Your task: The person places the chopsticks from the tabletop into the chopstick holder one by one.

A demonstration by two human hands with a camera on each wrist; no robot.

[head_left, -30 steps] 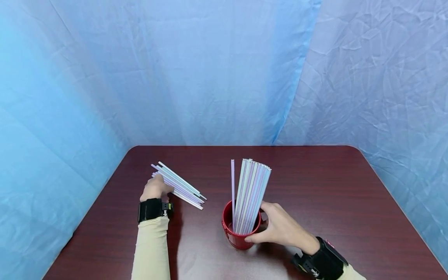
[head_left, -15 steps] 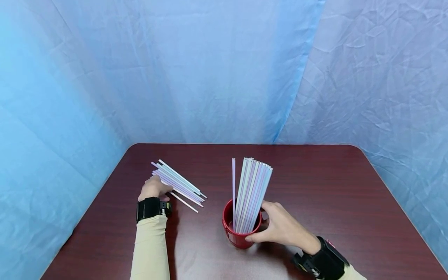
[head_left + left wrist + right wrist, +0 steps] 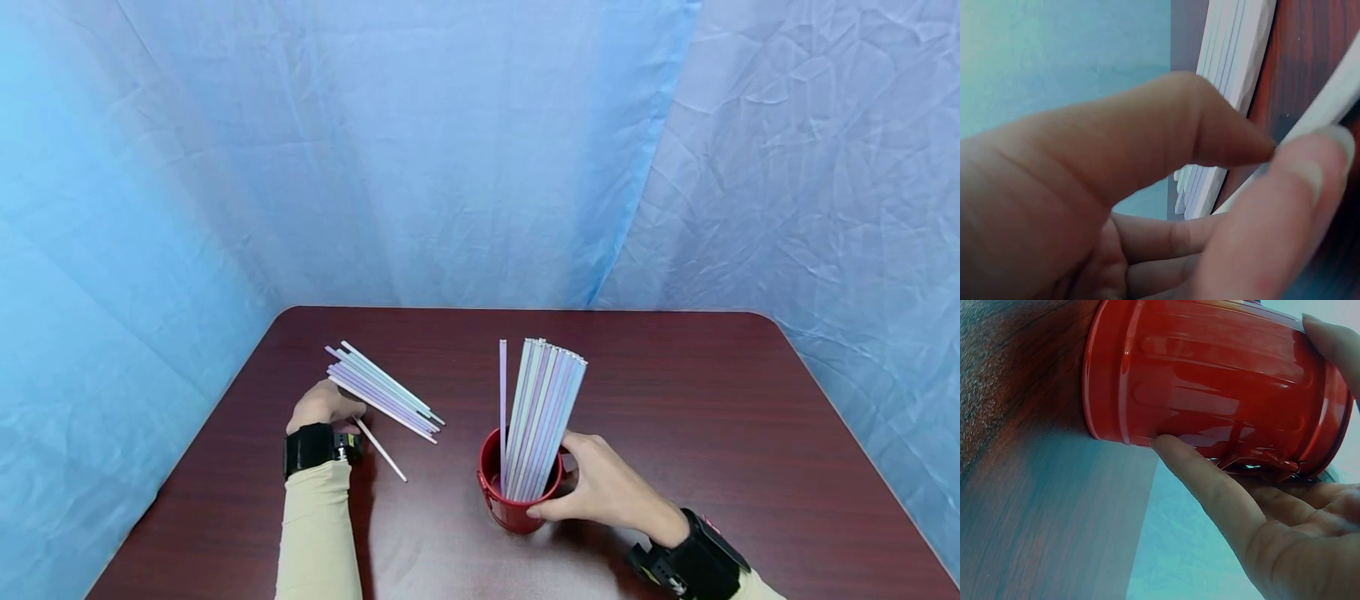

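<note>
On the dark red wood-grain table [image 3: 675, 400], the red ribbed metal cup [image 3: 513, 504] stands near the front centre, packed with upright pastel paper straws [image 3: 540, 417]. The right hand [image 3: 600, 492] curls round the cup from its 3 o'clock side. A loose pile of pastel straws [image 3: 386, 387] lies at the cup's 10 o'clock. The left hand [image 3: 322, 406] pinches a single white straw [image 3: 381, 451] that angles toward 5 o'clock.

The pinch looks shallow, so the straw could slip; a nudge might tip the top-heavy cup.

Only the left wrist view shows thumb [image 3: 1210, 131] and fingertip [image 3: 1310, 187] clamping the straw; only the right wrist view shows fingers [image 3: 1210, 487] on the cup's wall.
</note>
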